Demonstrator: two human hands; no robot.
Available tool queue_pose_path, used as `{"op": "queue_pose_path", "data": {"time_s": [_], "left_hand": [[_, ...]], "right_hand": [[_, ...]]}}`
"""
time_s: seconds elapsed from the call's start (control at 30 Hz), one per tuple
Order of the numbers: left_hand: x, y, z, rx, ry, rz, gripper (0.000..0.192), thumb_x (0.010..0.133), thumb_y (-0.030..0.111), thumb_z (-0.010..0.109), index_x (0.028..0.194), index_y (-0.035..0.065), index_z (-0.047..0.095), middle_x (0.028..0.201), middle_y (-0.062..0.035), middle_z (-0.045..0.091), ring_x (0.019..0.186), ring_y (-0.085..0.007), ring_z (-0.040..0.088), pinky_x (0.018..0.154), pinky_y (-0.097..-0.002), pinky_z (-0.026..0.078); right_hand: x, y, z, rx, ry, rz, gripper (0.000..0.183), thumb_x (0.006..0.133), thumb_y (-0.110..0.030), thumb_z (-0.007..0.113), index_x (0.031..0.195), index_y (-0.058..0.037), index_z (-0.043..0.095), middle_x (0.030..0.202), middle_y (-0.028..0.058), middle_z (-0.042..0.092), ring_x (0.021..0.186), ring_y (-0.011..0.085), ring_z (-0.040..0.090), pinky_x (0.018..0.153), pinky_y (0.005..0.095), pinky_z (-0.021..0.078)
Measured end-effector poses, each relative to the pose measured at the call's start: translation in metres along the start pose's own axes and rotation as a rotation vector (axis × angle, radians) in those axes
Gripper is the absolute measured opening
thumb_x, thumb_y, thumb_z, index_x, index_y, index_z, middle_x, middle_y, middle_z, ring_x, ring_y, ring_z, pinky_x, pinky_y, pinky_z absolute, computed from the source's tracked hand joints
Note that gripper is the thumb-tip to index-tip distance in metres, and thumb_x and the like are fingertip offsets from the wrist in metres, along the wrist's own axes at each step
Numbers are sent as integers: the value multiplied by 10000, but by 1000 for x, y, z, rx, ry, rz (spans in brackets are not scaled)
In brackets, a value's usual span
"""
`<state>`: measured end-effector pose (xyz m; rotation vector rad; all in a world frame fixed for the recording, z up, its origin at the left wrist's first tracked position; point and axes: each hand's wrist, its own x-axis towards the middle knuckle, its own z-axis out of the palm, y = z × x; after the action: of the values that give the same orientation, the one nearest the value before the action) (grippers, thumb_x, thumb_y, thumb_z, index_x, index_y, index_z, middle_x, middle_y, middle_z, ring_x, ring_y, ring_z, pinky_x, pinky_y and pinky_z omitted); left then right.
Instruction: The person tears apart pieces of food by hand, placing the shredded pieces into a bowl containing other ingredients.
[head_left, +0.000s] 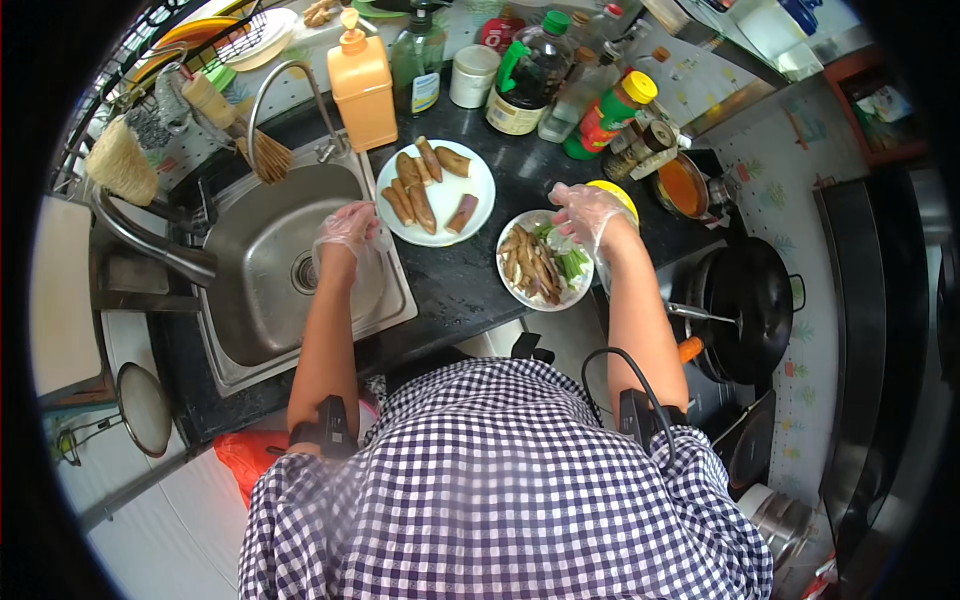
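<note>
Both of my hands wear clear plastic gloves. My left hand (348, 227) hovers over the sink's right side, fingers curled, close to the left rim of a white plate (450, 196). Whether it touches the rim cannot be told. Chunks of cooked-looking eggplant (421, 208) lie on that plate, mostly at its left and top, with one piece (461, 213) apart at the lower right. My right hand (589, 212) is above the upper right of a white bowl (548, 304). Torn eggplant strips (529, 262) fill its left, beside green vegetable pieces (574, 264). The right fingertips are partly hidden.
A stainless-steel sink (255, 330) with a faucet (161, 251) is at left. An orange dispenser (363, 94) and several bottles (611, 116) line the back of the black counter (450, 300). At right are a pot of orange liquid (681, 185) and a black wok (750, 307).
</note>
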<state>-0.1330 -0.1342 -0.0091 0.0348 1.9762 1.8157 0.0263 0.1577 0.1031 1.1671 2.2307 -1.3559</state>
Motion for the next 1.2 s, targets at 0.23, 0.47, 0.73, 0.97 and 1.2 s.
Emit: {"op": "queue_pose_path", "data": {"time_s": [0.23,0.47,0.73,0.97,1.2], "left_hand": [[11,5,7,319,-59,174,325,740,210,653,1005,29,598,861,-61,616,786,-130,562,698,-259,447],[9,17,11,263,-8,118,267,729,191,652,918,6,622,782,-91,643,681,-140,589,627,-265,463],[4,-6,-19,47,-80,-2,227,749,179,637,904,13,633,790,-37,624,705,-118,559,644,-247,446],[-6,-5,-23,-53,-91,-26,199,747,161,645,891,24,635,801,-18,600,695,-98,534,617,-230,433],[-3,-8,-11,-36,-155,20,203,777,156,639,926,18,622,799,-19,599,713,-87,540,625,-216,426]], "right_hand": [[13,-15,19,142,-127,-132,430,814,-394,584,1016,-16,552,815,77,604,702,148,565,654,288,467],[49,-27,74,167,-245,-184,319,804,-294,609,972,-25,576,773,49,594,645,126,541,567,264,455],[68,-96,144,-625,-97,-212,459,747,-382,548,1078,-67,595,1080,125,596,1003,246,570,873,301,424],[79,-102,166,-659,-8,-52,512,708,-396,593,1104,-72,575,1086,109,593,1004,238,571,855,313,441],[75,-94,173,-642,22,-62,436,673,-320,584,1001,-34,621,1029,154,606,964,283,585,823,338,454]]}}
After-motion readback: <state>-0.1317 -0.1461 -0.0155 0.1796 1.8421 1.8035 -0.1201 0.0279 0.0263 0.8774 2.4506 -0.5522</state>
